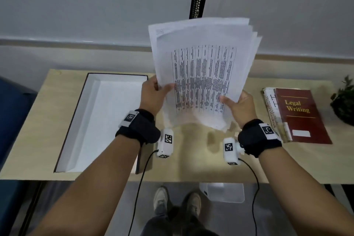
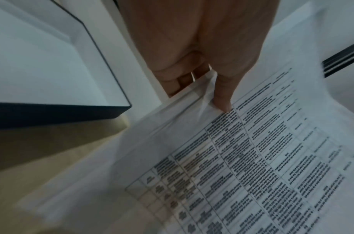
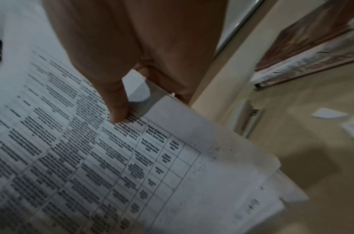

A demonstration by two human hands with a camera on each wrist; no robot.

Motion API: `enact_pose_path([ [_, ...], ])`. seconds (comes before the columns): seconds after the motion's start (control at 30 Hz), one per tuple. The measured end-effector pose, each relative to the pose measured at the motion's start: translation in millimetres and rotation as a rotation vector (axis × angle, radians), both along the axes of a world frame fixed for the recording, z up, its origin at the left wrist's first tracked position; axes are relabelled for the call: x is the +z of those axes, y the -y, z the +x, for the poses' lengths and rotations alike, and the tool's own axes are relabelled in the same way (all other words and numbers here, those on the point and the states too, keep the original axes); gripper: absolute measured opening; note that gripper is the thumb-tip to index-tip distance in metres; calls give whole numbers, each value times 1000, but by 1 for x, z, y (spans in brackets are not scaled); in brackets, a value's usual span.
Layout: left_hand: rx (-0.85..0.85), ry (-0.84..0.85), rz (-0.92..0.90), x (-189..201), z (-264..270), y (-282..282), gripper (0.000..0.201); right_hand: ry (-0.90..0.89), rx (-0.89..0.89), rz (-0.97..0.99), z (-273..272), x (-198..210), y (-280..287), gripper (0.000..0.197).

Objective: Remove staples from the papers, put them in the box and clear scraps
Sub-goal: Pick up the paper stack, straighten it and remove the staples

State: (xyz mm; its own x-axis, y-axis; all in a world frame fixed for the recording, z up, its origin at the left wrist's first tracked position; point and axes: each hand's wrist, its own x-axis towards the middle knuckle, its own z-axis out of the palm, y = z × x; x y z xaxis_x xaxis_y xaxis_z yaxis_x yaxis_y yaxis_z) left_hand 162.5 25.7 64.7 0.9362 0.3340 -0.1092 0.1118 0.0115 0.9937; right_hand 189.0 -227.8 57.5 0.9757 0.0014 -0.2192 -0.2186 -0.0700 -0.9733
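A stack of printed papers (image 1: pixel 203 71) with a table of text stands upright above the desk, its sheets fanned at the top right. My left hand (image 1: pixel 153 94) grips its left edge, thumb on the front page (image 2: pixel 252 158). At the lower right edge my right hand (image 1: pixel 239 105) grips the stack, thumb pressed on the printed side (image 3: pixel 92 158). An empty white-lined box (image 1: pixel 99 120) with a dark rim lies on the desk just left of my left hand, and shows in the left wrist view as the box (image 2: pixel 41 71). Small white paper scraps (image 3: pixel 330 114) lie on the desk at the right.
Two books, the top one red and titled Legal Writing (image 1: pixel 298 115), lie right of my right hand. A small plant (image 1: pixel 342 101) stands at the far right edge. A stapler-like tool (image 3: pixel 250 120) rests on the wooden desk (image 1: pixel 47 113). A white bin (image 1: pixel 224 191) sits on the floor below.
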Motion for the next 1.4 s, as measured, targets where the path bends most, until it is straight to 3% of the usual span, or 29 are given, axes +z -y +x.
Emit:
enact_pose_path([
  [0.13, 68, 128, -28, 24, -7, 0, 19, 107, -42, -19, 6, 5, -12, 27],
  [0.33, -40, -18, 67, -1, -35, 3, 27, 15, 15, -109, -11, -30, -21, 24],
  [0.53, -18, -35, 1, 5, -32, 2, 20, 25, 16, -109, -5, -30, -23, 25],
  [0.7, -18, -122, 83, -9, -31, 1, 26, -43, 44, -138, -8, -39, -21, 26],
  [0.8, 18, -121, 50, -1, -22, 1, 20, -86, 46, -125, -1, -30, -15, 24],
  [0.9, 71, -84, -48, 15, -16, -2, 15, -115, -5, -95, 6, -19, -2, 7],
  [0.93, 104, -73, -99, 20, -15, -2, 12, -148, -60, -89, 6, -20, 4, 13],
  [1.03, 152, -44, -277, 26, -19, 2, 13, -296, -173, 124, -3, -23, 17, 31],
  [1.13, 200, -83, -400, 8, -23, 6, 6, -413, -107, 477, -12, -19, 6, 41],
  [1.2, 219, -175, -417, -1, -25, 14, 4, -393, -54, 559, -14, -11, -5, 42],
  [1.3, 154, -230, -427, -12, -37, 23, 13, -316, 25, 561, -13, -6, -8, 45],
  [1.4, 71, -269, -514, -21, -52, 20, 51, -274, 20, 408, -10, 0, 6, 43],
])
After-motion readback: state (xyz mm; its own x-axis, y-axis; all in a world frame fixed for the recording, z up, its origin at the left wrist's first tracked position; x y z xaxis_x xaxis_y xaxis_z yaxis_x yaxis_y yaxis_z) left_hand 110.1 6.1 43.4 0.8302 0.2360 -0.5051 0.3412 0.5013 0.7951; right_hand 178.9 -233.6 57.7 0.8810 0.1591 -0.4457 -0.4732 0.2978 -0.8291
